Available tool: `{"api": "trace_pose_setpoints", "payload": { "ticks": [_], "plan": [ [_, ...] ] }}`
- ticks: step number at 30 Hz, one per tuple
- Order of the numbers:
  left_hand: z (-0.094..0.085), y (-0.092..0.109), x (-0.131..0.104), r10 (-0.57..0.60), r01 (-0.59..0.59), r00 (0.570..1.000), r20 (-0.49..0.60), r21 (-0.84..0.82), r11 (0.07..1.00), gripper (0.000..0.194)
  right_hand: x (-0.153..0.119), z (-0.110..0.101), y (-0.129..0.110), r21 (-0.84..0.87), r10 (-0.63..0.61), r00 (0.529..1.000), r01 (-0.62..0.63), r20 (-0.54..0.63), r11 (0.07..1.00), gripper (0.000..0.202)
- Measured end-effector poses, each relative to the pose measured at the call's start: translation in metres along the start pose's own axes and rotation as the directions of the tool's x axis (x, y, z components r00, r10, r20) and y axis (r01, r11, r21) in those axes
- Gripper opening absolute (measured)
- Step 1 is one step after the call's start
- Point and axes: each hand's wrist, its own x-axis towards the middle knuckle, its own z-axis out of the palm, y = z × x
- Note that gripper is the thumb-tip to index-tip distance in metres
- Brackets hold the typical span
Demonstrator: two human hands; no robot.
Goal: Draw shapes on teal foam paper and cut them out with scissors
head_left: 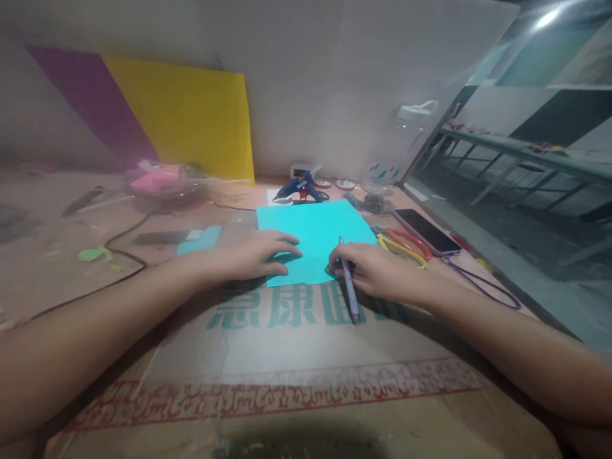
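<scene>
A bright turquoise sheet of paper (315,239) lies flat on a printed cardboard surface (287,350). On the sheet's left part rests my left hand (253,255), palm down with its fingers apart and nothing held. My right hand (366,268) is at the sheet's lower right corner, its fingers closed round a grey-purple pen (350,290). The pen's upper tip points away over the sheet and its other end hangs toward me. Some right-hand fingertips touch the paper's lower edge.
Behind the sheet sit a blue glue gun (301,186) and a clear bottle (394,150). Yellow-handled pliers (404,250), orange-handled pliers (414,241) and a phone (425,231) lie right. A black cable (129,255) crosses the left side. Yellow card (186,115) leans on the wall.
</scene>
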Motion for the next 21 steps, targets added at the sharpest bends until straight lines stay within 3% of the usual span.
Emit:
{"api": "trace_pose_setpoints", "payload": {
  "ticks": [5,10,13,18,21],
  "plan": [
    [-0.001,0.0,0.0,-0.002,0.002,1.0,-0.004,0.003,1.0,0.041,0.0,0.004,0.001,-0.014,-0.139,0.99,0.139,-0.002,0.99,0.014],
    [0.0,-0.001,0.002,0.004,-0.004,1.0,-0.018,-0.007,1.0,0.041,0.004,0.014,0.0,-0.077,-0.235,0.967,0.229,-0.093,0.97,0.016],
    [0.002,-0.003,0.002,0.012,-0.013,1.0,-0.021,-0.004,1.0,0.041,0.008,0.01,-0.003,-0.034,-0.222,0.972,0.22,-0.08,0.975,0.015],
    [0.002,-0.005,0.002,0.016,-0.016,1.0,-0.016,0.011,1.0,0.041,0.01,-0.002,-0.005,0.012,-0.166,0.983,0.166,0.08,0.986,0.012],
    [0.001,-0.004,0.002,0.012,-0.012,1.0,-0.007,0.017,1.0,0.042,0.008,0.004,-0.003,-0.029,-0.184,0.983,0.183,-0.028,0.983,0.016]
  ]
}}
